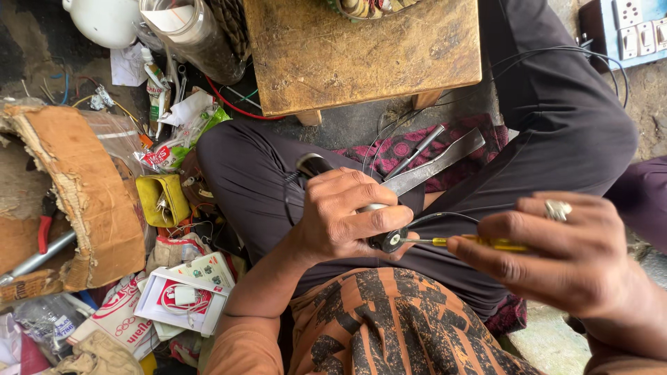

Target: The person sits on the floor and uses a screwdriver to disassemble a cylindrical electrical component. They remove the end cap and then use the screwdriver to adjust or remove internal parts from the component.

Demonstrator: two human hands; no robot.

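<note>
Hands, two of them, work over the lap: left hand point(344, 219) wraps its grip around one small round part point(389, 240). Right hand point(566, 253) pinches one yellow-handled screwdriver point(479, 243), tip at that part. Two metal tools point(434, 160) lie on the thigh.

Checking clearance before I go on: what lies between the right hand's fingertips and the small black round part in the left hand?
Head view: only the thin metal shaft of the yellow-handled screwdriver spans it, from the right hand to the black round part gripped by the left hand.
</note>
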